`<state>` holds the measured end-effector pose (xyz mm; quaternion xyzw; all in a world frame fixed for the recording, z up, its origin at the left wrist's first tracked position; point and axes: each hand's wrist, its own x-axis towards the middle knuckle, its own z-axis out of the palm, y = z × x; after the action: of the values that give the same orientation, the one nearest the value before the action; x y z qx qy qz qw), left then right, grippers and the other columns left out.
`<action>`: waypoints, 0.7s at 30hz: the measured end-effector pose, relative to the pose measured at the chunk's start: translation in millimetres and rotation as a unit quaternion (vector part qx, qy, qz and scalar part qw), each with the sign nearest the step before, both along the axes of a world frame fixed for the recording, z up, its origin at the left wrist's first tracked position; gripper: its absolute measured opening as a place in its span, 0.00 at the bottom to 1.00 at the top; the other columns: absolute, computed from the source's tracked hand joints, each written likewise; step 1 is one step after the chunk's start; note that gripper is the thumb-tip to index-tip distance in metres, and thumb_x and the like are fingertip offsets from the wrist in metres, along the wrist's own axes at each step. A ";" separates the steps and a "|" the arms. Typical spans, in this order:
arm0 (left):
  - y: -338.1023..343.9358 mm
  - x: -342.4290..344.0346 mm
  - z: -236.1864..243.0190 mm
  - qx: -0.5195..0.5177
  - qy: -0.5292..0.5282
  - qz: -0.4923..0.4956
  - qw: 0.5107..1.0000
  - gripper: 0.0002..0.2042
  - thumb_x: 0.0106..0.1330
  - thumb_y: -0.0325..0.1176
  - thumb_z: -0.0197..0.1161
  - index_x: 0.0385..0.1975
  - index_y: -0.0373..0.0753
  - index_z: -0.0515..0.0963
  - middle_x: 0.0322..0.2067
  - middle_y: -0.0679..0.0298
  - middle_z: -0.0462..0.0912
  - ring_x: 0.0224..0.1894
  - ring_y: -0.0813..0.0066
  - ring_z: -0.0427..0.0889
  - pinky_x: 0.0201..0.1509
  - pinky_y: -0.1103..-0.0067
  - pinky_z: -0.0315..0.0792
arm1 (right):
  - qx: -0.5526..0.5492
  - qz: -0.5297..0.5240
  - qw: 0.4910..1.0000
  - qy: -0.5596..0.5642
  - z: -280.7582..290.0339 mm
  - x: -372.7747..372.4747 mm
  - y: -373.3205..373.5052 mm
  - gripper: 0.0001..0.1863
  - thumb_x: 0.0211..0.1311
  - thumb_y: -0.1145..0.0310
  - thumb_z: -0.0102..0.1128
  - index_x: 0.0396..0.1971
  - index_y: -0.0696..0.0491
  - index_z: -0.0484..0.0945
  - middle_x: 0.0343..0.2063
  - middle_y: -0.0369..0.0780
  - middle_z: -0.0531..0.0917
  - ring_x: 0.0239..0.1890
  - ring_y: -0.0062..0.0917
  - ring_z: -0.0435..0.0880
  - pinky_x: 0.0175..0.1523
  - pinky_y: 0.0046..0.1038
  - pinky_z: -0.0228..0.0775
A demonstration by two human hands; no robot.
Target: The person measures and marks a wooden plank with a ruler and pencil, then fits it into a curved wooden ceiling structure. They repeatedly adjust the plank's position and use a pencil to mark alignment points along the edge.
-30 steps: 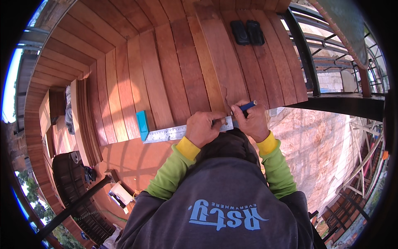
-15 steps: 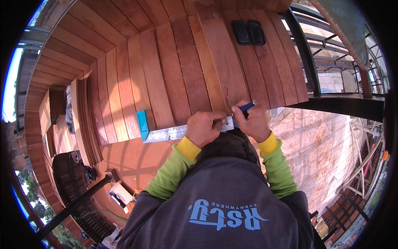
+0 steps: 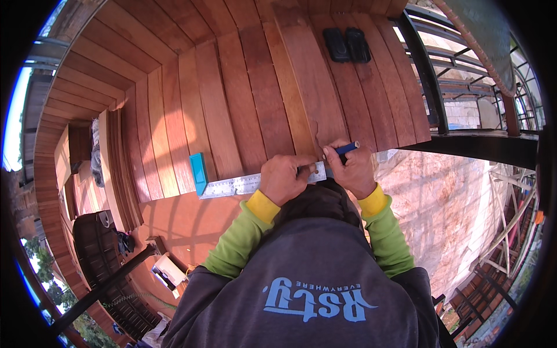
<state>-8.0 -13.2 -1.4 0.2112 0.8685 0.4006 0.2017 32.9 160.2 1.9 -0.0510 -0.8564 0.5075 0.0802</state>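
My left hand (image 3: pixel 283 178) is closed on the blade of a try square (image 3: pixel 231 187), which has a silver ruled blade and a teal stock. The blade lies across the near ends of the wooden boards, its stock to the left and its free end by my right hand. My right hand (image 3: pixel 354 173) pinches a blue pencil (image 3: pixel 348 148) beside that end, over the near end of a raised board (image 3: pixel 313 75). The pencil's tip is hidden by my fingers. Both hands are almost touching.
Two black cases (image 3: pixel 346 45) lie on the far boards. Stacked planks (image 3: pixel 119 168) stand at the left, near a dark curved slatted structure (image 3: pixel 96 255). A black metal beam (image 3: pixel 476 148) and railing border the right, with stone-like ground below. A white box (image 3: pixel 169 271) sits lower left.
Both hands have shifted very slightly left, and the square's stock has edged left with them. The grips look unchanged.
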 end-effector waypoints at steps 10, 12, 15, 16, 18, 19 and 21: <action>1.1 -0.8 7.2 -0.008 -0.004 0.002 1.000 0.07 0.56 0.28 0.62 0.32 0.42 0.84 0.26 0.57 0.83 0.29 0.58 0.83 0.34 0.73 0.75 | 0.006 0.008 1.000 0.002 -2.4 -0.5 2.1 0.10 0.59 0.70 0.62 0.22 0.59 0.78 0.14 0.44 0.78 0.17 0.30 0.80 0.21 0.28 0.66; 0.1 -0.1 4.0 0.005 -0.003 0.004 1.000 0.07 0.56 0.28 0.62 0.32 0.42 0.84 0.26 0.57 0.83 0.29 0.57 0.83 0.34 0.73 0.75 | 0.002 0.018 1.000 -0.002 -2.3 -0.3 3.4 0.09 0.59 0.70 0.62 0.22 0.59 0.79 0.15 0.44 0.78 0.17 0.30 0.80 0.22 0.28 0.66; -0.9 1.0 -0.7 0.016 0.001 0.006 1.000 0.07 0.56 0.28 0.62 0.32 0.42 0.84 0.25 0.56 0.83 0.29 0.57 0.83 0.33 0.73 0.75 | 0.001 0.022 1.000 0.003 -1.3 -0.4 3.6 0.09 0.59 0.70 0.62 0.23 0.59 0.79 0.14 0.44 0.77 0.17 0.30 0.80 0.22 0.28 0.66; -1.0 1.3 -1.5 0.018 0.003 0.007 1.000 0.07 0.55 0.28 0.62 0.32 0.42 0.84 0.25 0.56 0.83 0.29 0.57 0.83 0.33 0.73 0.75 | 0.007 0.014 1.000 0.007 -0.1 -0.3 2.2 0.09 0.59 0.70 0.62 0.23 0.59 0.79 0.14 0.44 0.77 0.17 0.30 0.80 0.22 0.28 0.66; -0.5 0.4 2.2 0.007 -0.001 0.005 1.000 0.07 0.56 0.29 0.62 0.32 0.43 0.84 0.25 0.56 0.83 0.28 0.57 0.83 0.33 0.73 0.75 | 0.014 0.007 1.000 0.016 -1.0 0.0 1.6 0.08 0.59 0.71 0.62 0.23 0.59 0.79 0.14 0.43 0.77 0.16 0.28 0.79 0.22 0.28 0.66; -0.3 0.6 3.6 0.002 -0.004 0.004 1.000 0.07 0.56 0.29 0.62 0.32 0.43 0.84 0.25 0.56 0.83 0.28 0.57 0.83 0.33 0.73 0.75 | 0.014 0.009 1.000 0.021 -3.2 -0.1 1.9 0.08 0.59 0.71 0.61 0.23 0.58 0.79 0.14 0.41 0.78 0.16 0.27 0.79 0.22 0.27 0.65; 0.2 0.4 4.6 0.000 -0.002 0.006 1.000 0.06 0.56 0.29 0.62 0.32 0.43 0.84 0.24 0.57 0.83 0.27 0.57 0.82 0.32 0.73 0.74 | 0.009 0.014 1.000 0.012 -3.9 0.1 2.7 0.08 0.59 0.71 0.61 0.23 0.58 0.79 0.14 0.42 0.78 0.16 0.28 0.78 0.22 0.27 0.65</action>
<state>-7.6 -13.0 3.2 0.2051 0.8694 0.4021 0.2009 33.0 162.9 -2.0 -0.0324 -0.8605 0.5015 0.0841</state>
